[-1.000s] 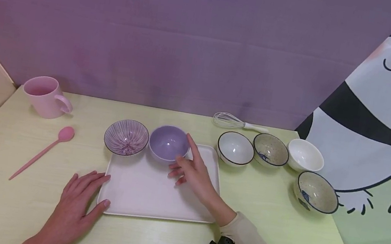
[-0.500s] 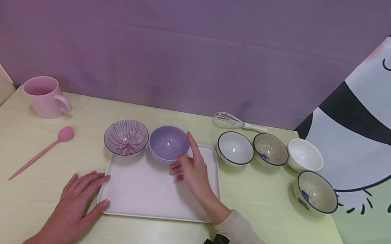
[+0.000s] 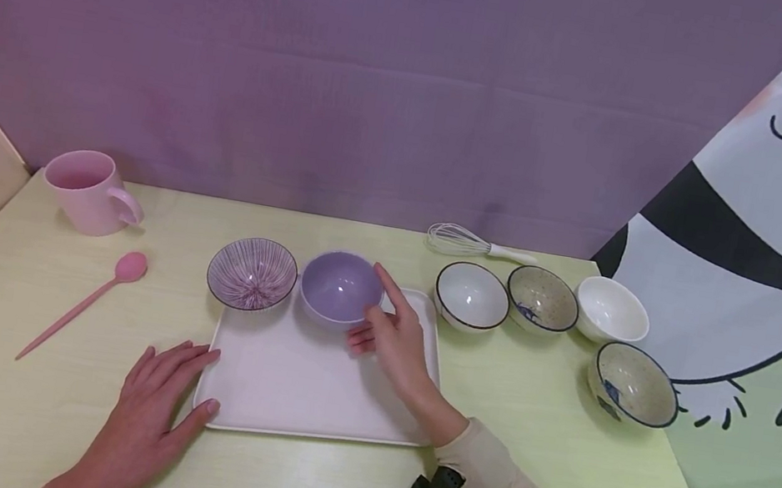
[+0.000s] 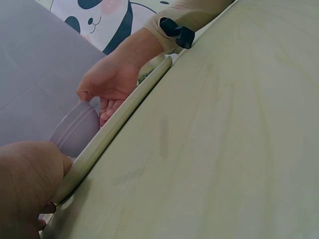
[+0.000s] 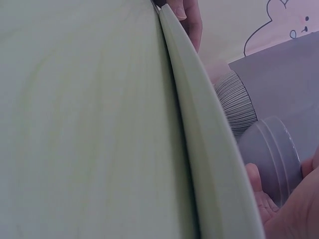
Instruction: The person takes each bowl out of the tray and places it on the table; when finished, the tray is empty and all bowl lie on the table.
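A purple bowl (image 3: 341, 289) stands upright over the back edge of a white rectangular tray (image 3: 307, 400). My right hand (image 3: 400, 348) is at the bowl's right side, its index finger and thumb at the rim and the other fingers curled low beside the wall. In the left wrist view the right hand (image 4: 112, 79) holds the rim of the purple bowl (image 4: 77, 129). My left hand (image 3: 145, 414) lies on the table with fingertips and thumb touching the tray's front left corner. Left of the purple bowl, a striped bowl (image 3: 252, 274) stands close by at the tray's back left corner.
At the right stand a white bowl with dark rim (image 3: 472, 297), two speckled bowls (image 3: 542, 299) and a plain white bowl (image 3: 612, 311). A whisk (image 3: 463, 241) lies behind them. A pink mug (image 3: 89, 195) and a pink spoon (image 3: 78, 307) are at the left.
The purple bowl has shifted very slightly right, and my right thumb has come onto its rim. My left hand and the tray have stayed in place.
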`<state>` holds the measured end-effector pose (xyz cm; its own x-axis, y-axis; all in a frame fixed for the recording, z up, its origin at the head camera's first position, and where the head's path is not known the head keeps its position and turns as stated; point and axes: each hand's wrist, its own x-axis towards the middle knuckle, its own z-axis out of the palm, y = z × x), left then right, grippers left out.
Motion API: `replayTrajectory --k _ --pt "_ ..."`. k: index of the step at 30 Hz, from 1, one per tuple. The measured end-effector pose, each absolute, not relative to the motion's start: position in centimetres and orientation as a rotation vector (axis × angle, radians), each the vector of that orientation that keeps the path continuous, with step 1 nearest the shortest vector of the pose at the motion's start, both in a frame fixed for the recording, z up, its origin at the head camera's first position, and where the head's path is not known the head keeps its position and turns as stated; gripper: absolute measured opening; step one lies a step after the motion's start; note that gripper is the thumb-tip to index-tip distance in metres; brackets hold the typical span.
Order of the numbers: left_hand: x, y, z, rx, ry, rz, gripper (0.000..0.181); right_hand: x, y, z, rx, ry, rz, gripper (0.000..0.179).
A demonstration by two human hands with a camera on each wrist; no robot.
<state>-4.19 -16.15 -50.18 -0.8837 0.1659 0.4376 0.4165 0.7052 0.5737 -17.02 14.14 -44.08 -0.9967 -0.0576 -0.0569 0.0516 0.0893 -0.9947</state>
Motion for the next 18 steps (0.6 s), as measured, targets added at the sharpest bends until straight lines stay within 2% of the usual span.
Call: replayTrajectory --k 18 --pt "-4.3 -16.1 -50.4 -0.470 -2.537 -0.979 0.061 -14.7 16.8 -42.5 -0.057 2.257 -2.086 0.073"
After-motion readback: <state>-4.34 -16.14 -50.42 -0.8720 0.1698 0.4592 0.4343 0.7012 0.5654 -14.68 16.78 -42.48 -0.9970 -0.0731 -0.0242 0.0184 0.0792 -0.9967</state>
